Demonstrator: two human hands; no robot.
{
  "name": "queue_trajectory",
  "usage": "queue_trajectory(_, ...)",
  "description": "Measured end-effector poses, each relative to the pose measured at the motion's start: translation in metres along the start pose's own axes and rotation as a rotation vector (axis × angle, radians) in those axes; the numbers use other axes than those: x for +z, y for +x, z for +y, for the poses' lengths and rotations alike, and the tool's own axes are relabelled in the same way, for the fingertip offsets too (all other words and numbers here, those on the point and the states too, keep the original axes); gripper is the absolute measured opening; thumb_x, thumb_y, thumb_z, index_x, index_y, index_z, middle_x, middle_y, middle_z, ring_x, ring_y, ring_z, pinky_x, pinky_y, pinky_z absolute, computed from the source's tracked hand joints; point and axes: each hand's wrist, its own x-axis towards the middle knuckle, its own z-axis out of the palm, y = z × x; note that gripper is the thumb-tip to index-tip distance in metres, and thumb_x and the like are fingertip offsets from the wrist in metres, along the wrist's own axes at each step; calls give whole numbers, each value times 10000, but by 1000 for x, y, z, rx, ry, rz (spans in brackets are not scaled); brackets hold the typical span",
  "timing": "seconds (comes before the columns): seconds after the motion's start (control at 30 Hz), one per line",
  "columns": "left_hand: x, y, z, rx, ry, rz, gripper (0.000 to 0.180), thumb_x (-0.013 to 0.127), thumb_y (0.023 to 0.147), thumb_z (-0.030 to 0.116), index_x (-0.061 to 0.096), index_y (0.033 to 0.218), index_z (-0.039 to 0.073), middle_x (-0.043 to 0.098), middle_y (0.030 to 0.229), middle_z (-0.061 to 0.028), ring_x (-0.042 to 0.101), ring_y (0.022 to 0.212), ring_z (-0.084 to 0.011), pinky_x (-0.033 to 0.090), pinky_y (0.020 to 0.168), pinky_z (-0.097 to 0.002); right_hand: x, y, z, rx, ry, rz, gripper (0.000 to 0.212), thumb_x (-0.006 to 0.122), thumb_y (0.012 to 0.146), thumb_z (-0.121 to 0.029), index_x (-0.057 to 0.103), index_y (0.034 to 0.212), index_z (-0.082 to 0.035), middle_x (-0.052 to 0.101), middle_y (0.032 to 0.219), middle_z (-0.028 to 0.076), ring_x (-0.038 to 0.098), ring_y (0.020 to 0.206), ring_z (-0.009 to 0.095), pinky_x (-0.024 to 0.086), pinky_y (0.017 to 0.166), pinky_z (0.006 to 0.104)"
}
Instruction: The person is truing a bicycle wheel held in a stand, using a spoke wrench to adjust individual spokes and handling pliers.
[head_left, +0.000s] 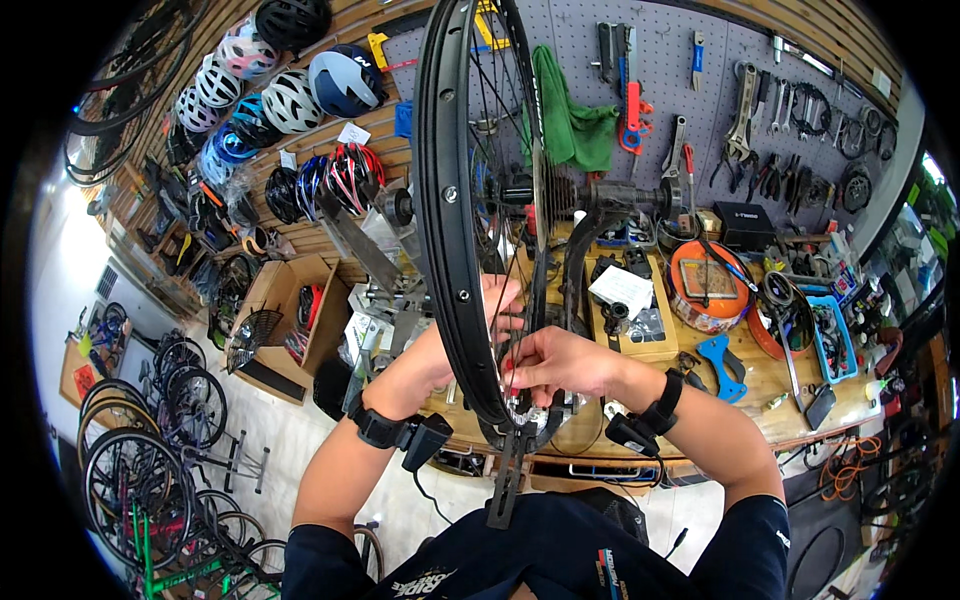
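Note:
A black bicycle wheel (440, 200) stands upright in front of me, held in a truing stand (510, 480) whose arms reach to both sides of the hub. My left hand (500, 300) passes behind the rim, which hides much of it; its visible fingers are apart among the spokes. Close to the lower rim, my right hand (560, 362) is closed in a pinch at the spokes. What it pinches is too small to make out, though a bit of red shows near the fingertips. Both wrists wear black straps with small boxes.
A wooden workbench (600, 432) spreads beneath the wheel. On its right lie an orange round case (708, 285), a blue tool (722, 367) and a blue tray (832, 338). Tools and a green cloth (570, 115) hang behind. An open cardboard box (290, 325) stands left.

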Motion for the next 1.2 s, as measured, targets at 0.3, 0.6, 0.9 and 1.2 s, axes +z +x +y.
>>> queue_trajectory(0.3,-4,10,-15,83,24,-43,271,542,956,296,492,1115,83,583,987,-66,585,918,-137,456,838,-279,34,13,6,-80,-702,543,339,727,804,-323,640,798,4,665,788,166,660,825,329,516,748,395)
queue_trajectory(0.6,-5,12,-19,35,18,-43,280,536,964,304,508,1135,83,601,1043,-60,604,983,-158,471,871,-290,1,3,20,40,313,-96,212,622,933,-217,622,1043,-36,609,840,-8,568,749,99,477,677,252)
queue_trajectory(0.9,-9,15,-16,86,32,-67,295,551,960,300,494,1137,71,599,1018,-78,605,958,-170,473,881,-303,22,3,-3,23,-451,299,326,665,893,-317,666,837,4,627,633,76,623,587,215,510,603,336)
queue_trajectory(1.2,-2,14,-37,173,106,-67,328,580,941,337,509,1139,86,579,1084,-43,560,1057,-163,417,956,-330,26,24,41,-166,-693,712,205,708,773,-177,628,833,3,647,756,179,642,733,308,500,684,385)
